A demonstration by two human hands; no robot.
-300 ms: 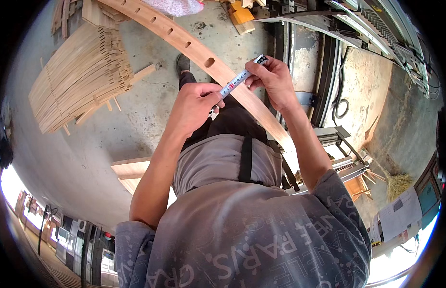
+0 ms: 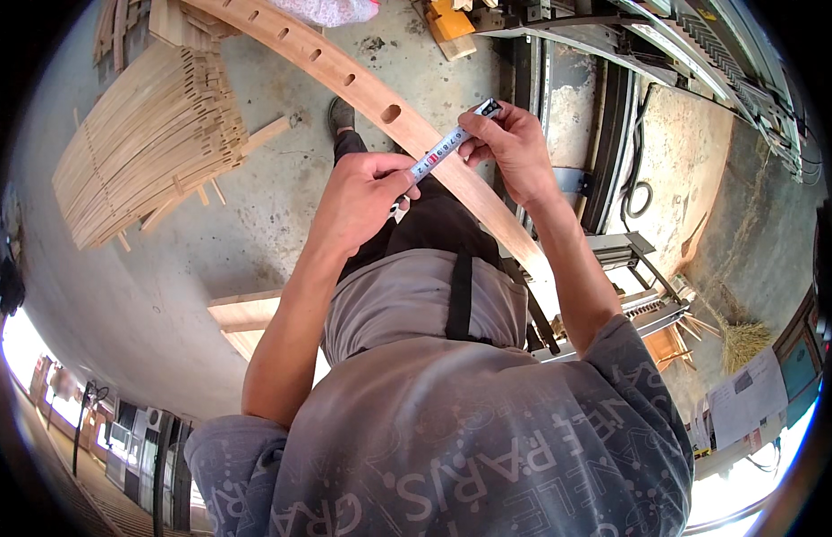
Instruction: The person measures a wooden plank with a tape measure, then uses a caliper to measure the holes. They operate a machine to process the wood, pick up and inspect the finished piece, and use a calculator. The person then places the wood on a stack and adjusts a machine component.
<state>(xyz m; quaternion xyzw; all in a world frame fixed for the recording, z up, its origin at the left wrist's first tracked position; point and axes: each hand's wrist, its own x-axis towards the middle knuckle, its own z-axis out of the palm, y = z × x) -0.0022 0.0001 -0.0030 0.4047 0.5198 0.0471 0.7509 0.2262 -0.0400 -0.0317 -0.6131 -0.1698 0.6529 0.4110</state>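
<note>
A long curved wooden board [image 2: 474, 197] with a row of oval slots runs diagonally beneath my hands. A steel tape measure [image 2: 438, 152] lies extended crosswise over it. My left hand [image 2: 362, 201] grips the tape at the lower-left side of the board, its thumb by the blade; the body of the tape is mostly hidden under those fingers. My right hand [image 2: 514, 152] pinches the blade's upper-right end beside the board's other edge, fingers curled.
Stacked wooden slats [image 2: 139, 152] lie on the concrete floor [image 2: 210, 322] at the left. Metal rails and machinery [image 2: 666, 45] line the right side, with a black hose [image 2: 638, 197] alongside. A straw broom [image 2: 745, 349] and papers [image 2: 747, 398] sit at the lower right. An orange wooden piece [image 2: 447, 25] lies at the top.
My right hand and the tape's upper end have shifted very slightly up and right. My left upper arm and sleeve have moved slightly outward to the left.
</note>
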